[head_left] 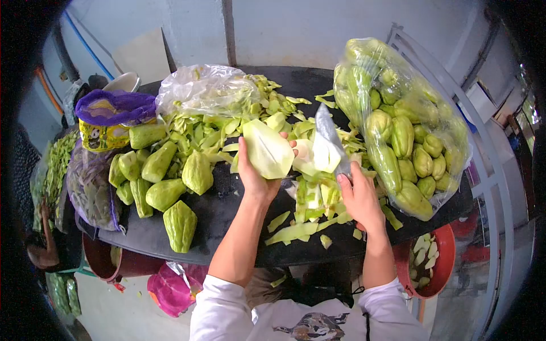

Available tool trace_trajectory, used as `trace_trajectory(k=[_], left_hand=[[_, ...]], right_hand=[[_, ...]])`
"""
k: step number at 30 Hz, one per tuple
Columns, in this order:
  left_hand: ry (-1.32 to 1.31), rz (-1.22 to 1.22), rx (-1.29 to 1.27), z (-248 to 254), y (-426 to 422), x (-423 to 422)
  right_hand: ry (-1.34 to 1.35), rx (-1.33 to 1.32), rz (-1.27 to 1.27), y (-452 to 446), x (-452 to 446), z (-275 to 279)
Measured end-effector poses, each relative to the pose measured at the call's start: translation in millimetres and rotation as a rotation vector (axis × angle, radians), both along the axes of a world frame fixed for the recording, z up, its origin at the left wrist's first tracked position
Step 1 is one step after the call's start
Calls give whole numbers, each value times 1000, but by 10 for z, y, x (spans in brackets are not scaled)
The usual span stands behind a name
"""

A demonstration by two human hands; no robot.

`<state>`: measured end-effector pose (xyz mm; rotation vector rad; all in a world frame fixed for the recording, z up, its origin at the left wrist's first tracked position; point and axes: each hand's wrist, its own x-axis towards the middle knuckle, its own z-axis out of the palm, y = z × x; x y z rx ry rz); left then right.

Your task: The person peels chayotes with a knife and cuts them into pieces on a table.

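Note:
My left hand (257, 181) is wrapped round a peeled, pale green chayote (267, 150), its smooth face turned up. In my right hand (363, 199) is a knife (327, 128), its broad blade pointing up and away from me. Pale, peeled chayote pieces (304, 158) lie beside and partly behind the blade; whether the blade touches them I cannot tell. Below the knife, peel strips (301, 230) are scattered on the dark table (244, 241). Unpeeled chayotes (181, 226) sit in a group left of my left hand.
A clear bag of whole chayotes (412, 136) stands at the right. Behind the left group are a peel heap (199, 133), a plastic bag (207, 85) and a purple net bag (114, 108). A red tub (446, 258) with pale pieces stands below the table's right edge.

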<state>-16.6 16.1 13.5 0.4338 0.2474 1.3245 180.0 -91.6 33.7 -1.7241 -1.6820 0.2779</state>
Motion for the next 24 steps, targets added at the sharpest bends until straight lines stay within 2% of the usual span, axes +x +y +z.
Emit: trace_trajectory(k=[2, 5, 7, 10, 17, 21, 24], left_hand=[[-50, -30, 48, -1, 37, -34], [-72, -32, 70, 19, -28, -53], [-165, -95, 134, 38, -34, -29], [-130, -107, 143, 10, -54, -14], [-34, -55, 128, 15, -141, 31], [-5, -54, 73, -41, -198, 104], [31, -55, 83, -18, -230, 114]], right_hand=[[202, -38, -25, -46, 9, 88], [125, -47, 8, -66, 20, 120], [167, -48, -6, -73, -17, 6], [403, -98, 276, -114, -83, -130], [505, -263, 208, -165, -196, -91], [379, -152, 265, -128, -193, -232], [456, -160, 268, -117, -245, -196]])
